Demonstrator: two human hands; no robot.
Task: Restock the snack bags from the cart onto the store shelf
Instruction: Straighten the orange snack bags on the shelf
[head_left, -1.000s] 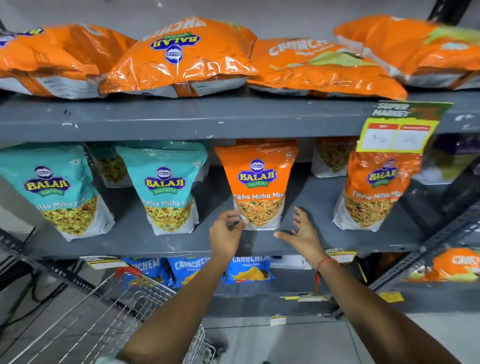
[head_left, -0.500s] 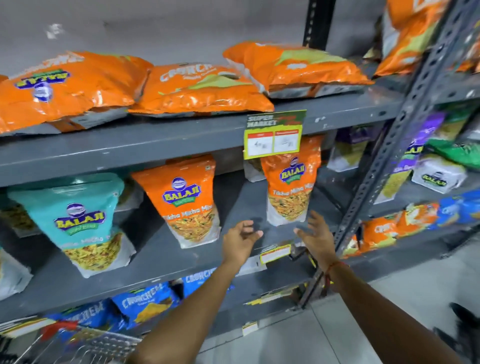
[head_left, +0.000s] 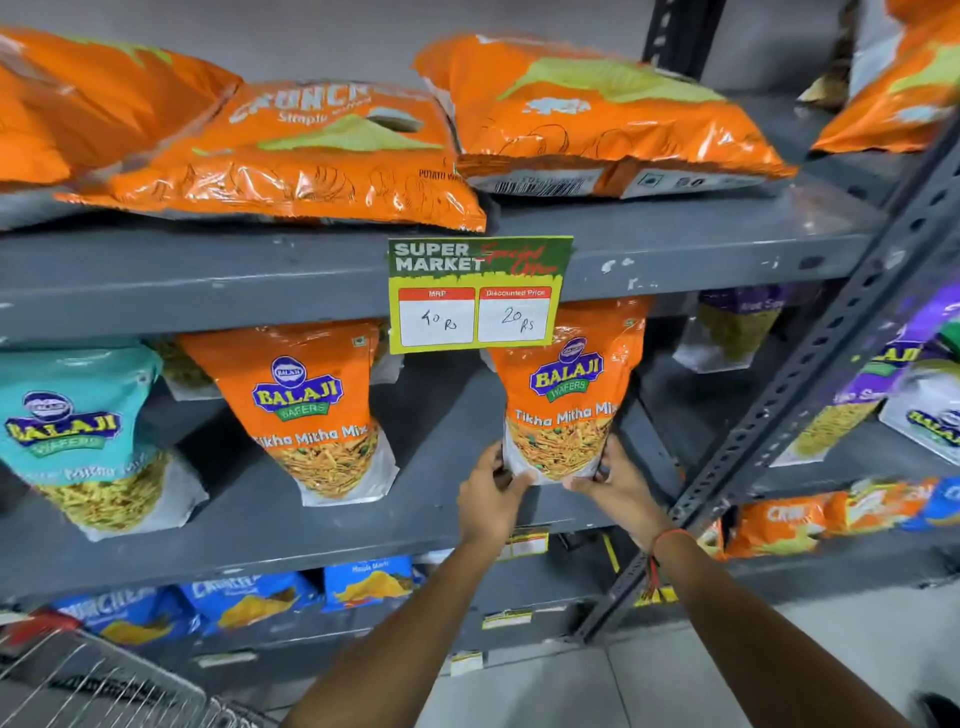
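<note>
An orange Tikha Mitha Mix bag stands upright on the grey middle shelf, right of centre. My left hand grips its lower left corner and my right hand grips its lower right corner. A second orange mix bag stands to the left, with a teal mix bag further left. The wire cart shows at the bottom left corner; its contents are out of view.
Large orange wafer bags lie flat on the top shelf. A price sign hangs from that shelf's edge, over the held bag's top. A slotted upright post runs diagonally at the right. Blue chip bags fill the lower shelf.
The view swung right along the shelf. Both hands, which were open near the left orange bag, moved to the right orange bag and closed on its bottom corners.
</note>
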